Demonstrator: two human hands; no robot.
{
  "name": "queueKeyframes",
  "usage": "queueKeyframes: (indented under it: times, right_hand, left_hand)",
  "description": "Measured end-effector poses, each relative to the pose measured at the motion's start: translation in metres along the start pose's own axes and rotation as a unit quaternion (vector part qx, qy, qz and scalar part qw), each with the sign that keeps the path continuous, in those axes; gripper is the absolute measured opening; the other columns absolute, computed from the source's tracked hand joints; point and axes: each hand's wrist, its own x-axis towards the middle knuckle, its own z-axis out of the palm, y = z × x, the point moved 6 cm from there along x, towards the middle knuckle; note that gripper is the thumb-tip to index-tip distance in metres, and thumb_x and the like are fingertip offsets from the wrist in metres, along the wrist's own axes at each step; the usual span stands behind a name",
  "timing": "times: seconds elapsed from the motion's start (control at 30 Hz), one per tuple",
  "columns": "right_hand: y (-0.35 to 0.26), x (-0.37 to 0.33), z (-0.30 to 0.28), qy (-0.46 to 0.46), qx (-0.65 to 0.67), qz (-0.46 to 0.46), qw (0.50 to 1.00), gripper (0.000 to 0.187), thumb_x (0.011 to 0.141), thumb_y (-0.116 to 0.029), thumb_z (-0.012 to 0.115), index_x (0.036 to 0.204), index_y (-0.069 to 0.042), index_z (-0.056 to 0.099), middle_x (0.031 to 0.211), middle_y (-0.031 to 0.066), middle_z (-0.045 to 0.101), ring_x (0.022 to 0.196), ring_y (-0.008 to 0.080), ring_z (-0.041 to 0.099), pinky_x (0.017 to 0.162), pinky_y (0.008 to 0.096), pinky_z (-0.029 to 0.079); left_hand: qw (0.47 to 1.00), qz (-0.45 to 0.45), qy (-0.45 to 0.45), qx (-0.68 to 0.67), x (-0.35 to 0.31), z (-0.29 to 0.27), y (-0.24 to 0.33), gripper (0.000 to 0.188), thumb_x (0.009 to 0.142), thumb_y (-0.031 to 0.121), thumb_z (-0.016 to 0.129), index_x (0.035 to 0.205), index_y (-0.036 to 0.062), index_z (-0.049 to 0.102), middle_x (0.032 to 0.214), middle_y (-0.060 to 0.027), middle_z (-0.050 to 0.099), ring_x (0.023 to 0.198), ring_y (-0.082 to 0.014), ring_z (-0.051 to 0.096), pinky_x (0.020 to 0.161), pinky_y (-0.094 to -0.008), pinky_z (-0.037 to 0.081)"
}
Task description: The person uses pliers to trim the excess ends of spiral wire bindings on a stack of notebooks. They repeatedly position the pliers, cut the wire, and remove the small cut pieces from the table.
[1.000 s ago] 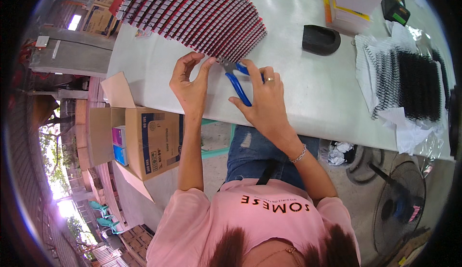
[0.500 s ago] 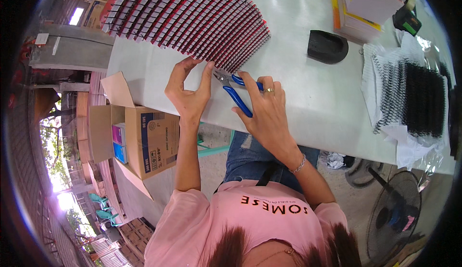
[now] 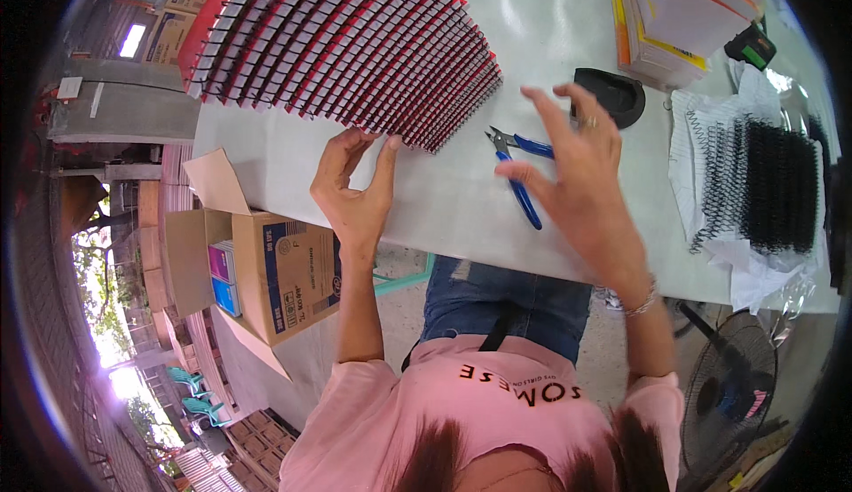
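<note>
Firstly, one fanned stack of spiral-bound booklets (image 3: 346,48), red and white with black coils, at the far left of a pale desk (image 3: 444,217). One left hand (image 3: 351,186), bare, at the stack's near edge: thumb and forefinger curved toward each other, tips slightly apart; whether this grip has hold of a booklet is unclear. One right hand (image 3: 581,173), bare, blurred, ringed, with a bracelet (image 3: 641,307) at the wrist: grip spread wide, fingers apart, nothing clasped within. One pair of pliers (image 3: 504,144), blue-handled, on the desk between the two hands, handles parted, nose toward the stack; the right thumb overlaps one handle in view, contact uncertain.

Also on the desk: one black holder (image 3: 626,93), partly behind the right fingers; one pile of books (image 3: 661,31), white and yellow, far right; one tape dispenser (image 3: 753,46), black, beside the pile; one bundle of black coils (image 3: 772,181) on white paper (image 3: 737,266), right side.

Off the desk: one cardboard box (image 3: 297,270), flaps raised, left; one fan (image 3: 732,394), lower right.
</note>
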Motion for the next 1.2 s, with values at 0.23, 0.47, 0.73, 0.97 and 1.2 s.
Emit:
queueKeyframes:
  times: [0.23,0.47,0.73,0.97,1.2]
  right_hand:
    - [0.006,0.091,0.010,0.006,0.272,-0.079,0.959,0.053,0.087,-0.016,0.075,0.134,-0.005,0.054,0.127,0.0215,0.059,0.119,0.0379,0.056,0.100,0.0432,0.045]
    - [0.029,0.112,0.032,0.000,0.235,-0.026,0.972,0.048,0.083,-0.019,0.082,0.127,-0.006,0.064,0.105,0.0110,0.073,0.096,0.0231,0.072,0.088,0.0342,0.057]
    - [0.022,0.111,0.027,0.036,0.313,-0.049,0.948,0.028,0.084,-0.016,0.079,0.104,0.002,0.071,0.095,0.0160,0.073,0.083,0.0237,0.068,0.078,0.0349,0.052]
    - [0.024,0.110,0.035,0.068,0.339,-0.063,0.936,0.032,0.083,-0.019,0.081,0.105,0.002,0.069,0.093,0.0136,0.071,0.082,0.0226,0.066,0.076,0.0341,0.051]
    - [0.021,0.113,0.036,0.006,0.345,-0.086,0.935,0.039,0.079,-0.022,0.084,0.106,0.001,0.068,0.096,0.0108,0.068,0.085,0.0205,0.060,0.081,0.0337,0.049]
  left_hand:
    - [0.999,-0.016,-0.007,-0.039,0.001,0.001,-0.006,0.018,0.086,0.001,0.080,0.099,-0.0044,0.069,0.101,-0.0121,0.072,0.095,-0.0179,0.071,0.093,-0.0323,0.057]
    - [0.997,0.071,-0.001,0.025,0.006,-0.006,-0.005,0.013,0.083,0.002,0.082,0.092,-0.0023,0.074,0.098,-0.0107,0.072,0.091,-0.0157,0.070,0.087,-0.0307,0.058]
    - [0.995,0.099,0.011,0.031,0.006,-0.006,-0.011,0.018,0.079,0.001,0.086,0.092,-0.0027,0.074,0.098,-0.0120,0.072,0.089,-0.0164,0.069,0.083,-0.0307,0.059]
    - [0.995,0.090,0.000,0.049,0.004,-0.008,-0.013,0.017,0.082,-0.004,0.082,0.096,-0.0036,0.071,0.106,-0.0127,0.069,0.096,-0.0171,0.068,0.090,-0.0292,0.055]
    - [0.995,0.097,0.006,0.033,0.006,-0.008,-0.016,0.022,0.077,0.000,0.087,0.094,-0.0029,0.073,0.103,-0.0130,0.071,0.095,-0.0177,0.070,0.087,-0.0316,0.059]
